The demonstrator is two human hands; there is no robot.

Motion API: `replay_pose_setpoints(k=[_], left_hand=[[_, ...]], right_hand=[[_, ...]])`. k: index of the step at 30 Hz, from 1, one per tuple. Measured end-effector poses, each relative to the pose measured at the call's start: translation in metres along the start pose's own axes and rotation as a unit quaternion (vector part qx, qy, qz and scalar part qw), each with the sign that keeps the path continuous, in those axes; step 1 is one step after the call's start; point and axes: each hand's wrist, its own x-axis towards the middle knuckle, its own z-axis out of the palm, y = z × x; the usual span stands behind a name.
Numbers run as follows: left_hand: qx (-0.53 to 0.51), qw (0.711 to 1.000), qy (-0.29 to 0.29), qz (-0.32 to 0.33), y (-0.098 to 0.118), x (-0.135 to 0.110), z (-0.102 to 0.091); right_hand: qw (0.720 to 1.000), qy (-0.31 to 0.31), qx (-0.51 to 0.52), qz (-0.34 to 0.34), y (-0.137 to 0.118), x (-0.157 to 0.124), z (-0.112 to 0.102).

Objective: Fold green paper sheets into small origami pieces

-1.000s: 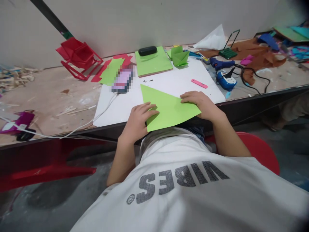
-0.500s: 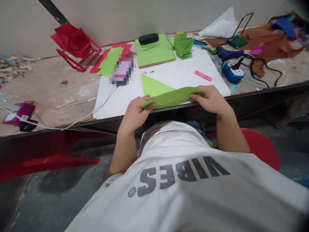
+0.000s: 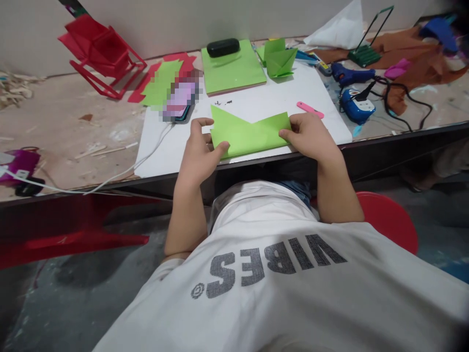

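A folded sheet of green paper [image 3: 249, 137] lies at the front edge of the white board [image 3: 154, 156], a pointed corner standing out at its upper left. My left hand [image 3: 201, 149] grips the paper's left end, thumb on top and fingers at the side. At the other end, my right hand [image 3: 308, 134] pinches the right edge between thumb and fingers. A pink cutter [image 3: 309, 109] rests just beyond my right hand. Farther back are a stack of green paper [image 3: 234, 73] with a black case [image 3: 223, 47] on it and a folded green paper piece [image 3: 280, 58].
A phone [image 3: 181, 100] with a white cable lies left on the board. Beyond it stands a red folded chair model [image 3: 104, 54]. To the right are a blue glue gun [image 3: 351, 74], a blue-and-white power socket [image 3: 357, 105] with black cord, and brown sheets [image 3: 410, 49].
The raised flap of the green paper has been laid down flatter toward the board. My left hand has opened out somewhat along the left edge, and the view has shifted slightly.
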Motion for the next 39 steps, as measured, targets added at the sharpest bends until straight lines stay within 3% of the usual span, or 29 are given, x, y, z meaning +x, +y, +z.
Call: replay_pose_setpoints(k=[10,14,17,25,27,31,34,39], left_hand=[[0.107,0.991,0.024,0.078,0.017,0.0,0.0],[0.147,0.98,-0.059,0.121,0.029,-0.006,0.001],[0.191,0.971,-0.089,0.115,0.032,-0.006,0.004],[0.203,0.972,-0.061,0.099,0.025,-0.002,0.013],[0.197,0.974,-0.054,0.101,0.023,-0.002,0.015],[0.191,0.975,-0.053,0.102,0.023,-0.002,0.016],[0.192,0.975,-0.053,0.1,0.024,-0.003,0.016],[0.205,0.972,-0.064,0.092,0.026,-0.004,0.013]], right_hand=[[0.999,0.018,0.017,0.035,-0.004,0.001,0.011],[0.999,0.022,-0.006,0.029,-0.003,0.001,0.015],[0.999,0.026,-0.027,0.027,0.003,0.002,0.019],[0.988,0.127,-0.081,-0.024,0.001,-0.009,0.023],[0.99,0.103,-0.077,-0.054,-0.006,-0.013,0.02],[0.991,-0.001,-0.056,-0.118,-0.019,-0.017,0.012],[0.989,-0.052,-0.072,-0.122,-0.024,-0.019,0.008],[0.985,-0.067,-0.084,-0.135,-0.015,-0.017,0.012]])
